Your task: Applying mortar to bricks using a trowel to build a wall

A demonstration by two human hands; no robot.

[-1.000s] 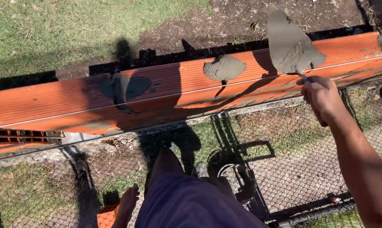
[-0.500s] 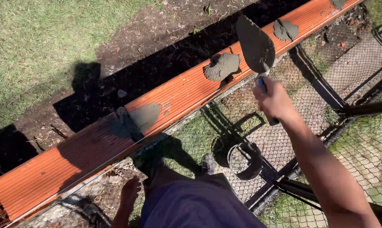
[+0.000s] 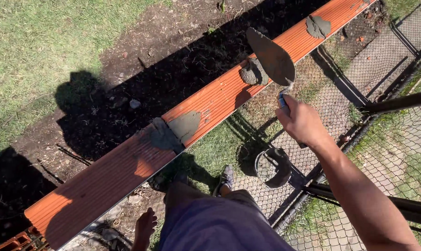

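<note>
The right hand (image 3: 302, 122) has its grip closed on the handle of a mortar-coated trowel (image 3: 271, 56), whose blade hangs just above a mortar lump (image 3: 253, 72) on the orange brick row (image 3: 126, 169). Open grass and soil lie beyond the row. A bucket (image 3: 272, 167) stands below the grip. The left hand (image 3: 145, 226) hangs low; its grip cannot be told.

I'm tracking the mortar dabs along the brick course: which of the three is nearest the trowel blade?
The middle mortar dab, right beside the trowel held in the right hand. The far dab and near dab lie clearly apart.
</note>
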